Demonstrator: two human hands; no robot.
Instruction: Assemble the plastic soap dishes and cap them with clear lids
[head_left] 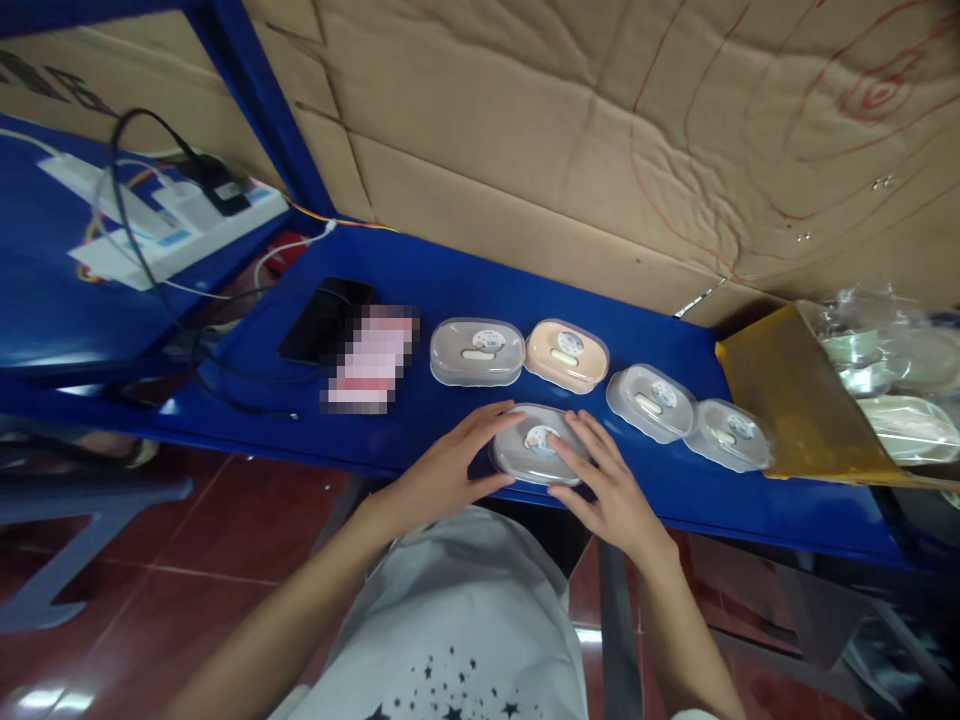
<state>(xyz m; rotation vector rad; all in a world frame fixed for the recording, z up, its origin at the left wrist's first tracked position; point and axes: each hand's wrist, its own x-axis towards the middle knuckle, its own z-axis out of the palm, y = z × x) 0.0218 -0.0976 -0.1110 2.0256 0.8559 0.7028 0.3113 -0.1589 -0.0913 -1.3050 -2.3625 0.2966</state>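
An oval grey plastic box with a clear lid (531, 466) and a round sticker sits at the front of the blue table, between both hands. My left hand (442, 468) holds its left end, thumb on the near side and fingers on the far side. Around the right end curls my right hand (606, 480), with one finger on the lid by the sticker. Behind stand a similar grey box (465, 372) and a peach box (577, 372). Two more boxes, one greyish (645, 405) and another beside it (720, 450), are to the right.
A cardboard carton (795, 400) at the right holds several wrapped boxes (900, 430). To the left lie a black object (315, 325), a blurred-out pink item (371, 360) and a cable. Farther left is a power strip (187, 240). Cardboard (525, 130) lines the back.
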